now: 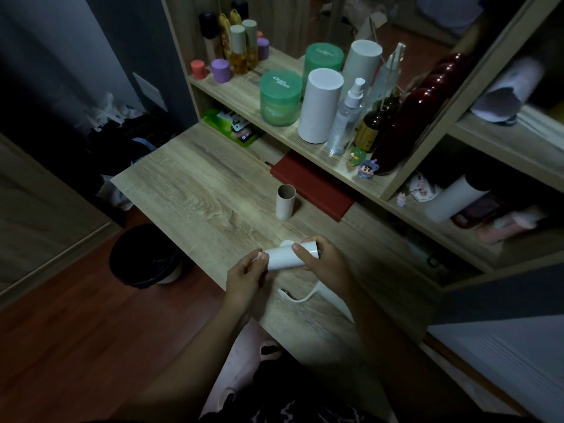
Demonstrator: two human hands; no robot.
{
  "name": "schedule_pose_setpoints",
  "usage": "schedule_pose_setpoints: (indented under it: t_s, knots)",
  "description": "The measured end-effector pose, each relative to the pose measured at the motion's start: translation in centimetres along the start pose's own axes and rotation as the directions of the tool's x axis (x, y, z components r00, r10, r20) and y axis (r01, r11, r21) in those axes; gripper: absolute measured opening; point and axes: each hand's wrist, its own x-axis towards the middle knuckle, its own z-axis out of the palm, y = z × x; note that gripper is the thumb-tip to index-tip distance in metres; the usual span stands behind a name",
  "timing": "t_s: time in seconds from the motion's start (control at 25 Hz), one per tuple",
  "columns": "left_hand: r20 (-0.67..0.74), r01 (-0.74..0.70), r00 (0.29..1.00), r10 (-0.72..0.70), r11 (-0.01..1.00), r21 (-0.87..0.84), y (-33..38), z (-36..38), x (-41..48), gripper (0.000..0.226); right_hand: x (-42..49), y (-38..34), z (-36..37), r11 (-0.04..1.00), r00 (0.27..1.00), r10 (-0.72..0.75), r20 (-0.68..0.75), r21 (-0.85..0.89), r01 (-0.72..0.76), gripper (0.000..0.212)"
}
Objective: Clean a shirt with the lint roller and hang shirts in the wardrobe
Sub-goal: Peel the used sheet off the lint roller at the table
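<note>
Roll: white lint-roller refill, held level just above the bench, near its front edge. Right hand curls its fingers round the right end; left hand pinches at the left end. Probably light, stiff-cored and tacky on its face, so best held by the ends. White handle lies on the bench below. Bare core stands upright further back. Bin on the floor, left.

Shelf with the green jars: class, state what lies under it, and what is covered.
A green packet and a dark red book lie on the desk, tucked partly under the shelf. The shelf board covers their far ends and anything further back.
</note>
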Motion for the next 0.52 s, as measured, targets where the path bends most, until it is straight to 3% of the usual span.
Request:
schedule_pose_setpoints:
  t_s: [0.24, 0.32, 0.44, 0.52]
  knots:
    - [-0.004, -0.105, 0.994, 0.105, 0.993, 0.06, -0.2, 1.2, 1.6, 0.036, -0.2, -0.2, -0.4, 0.963, 0.996, 0.051, -0.069, 0.269, -0.031, 0.029]
    - [-0.033, -0.133, 0.989, 0.147, 0.954, 0.269, -0.8, 0.8, 2.4, 0.042, -0.3, -0.3, -0.6, 0.942, 0.991, 0.076, -0.114, 0.334, -0.034, 0.03]
    - [0.12, -0.3, 0.944, 0.307, 0.647, 0.701, -2.0, -0.1, 3.7, 0.039, -0.3, -0.4, -0.9, 0.933, 0.984, 0.083, -0.155, 0.359, -0.022, 0.03]
    - [0.256, -0.407, 0.901, 0.351, 0.473, 0.782, -2.4, -0.2, 4.2, 0.04, -0.1, -0.5, -1.2, 0.936, 0.983, 0.071, -0.172, 0.352, -0.007, 0.029]
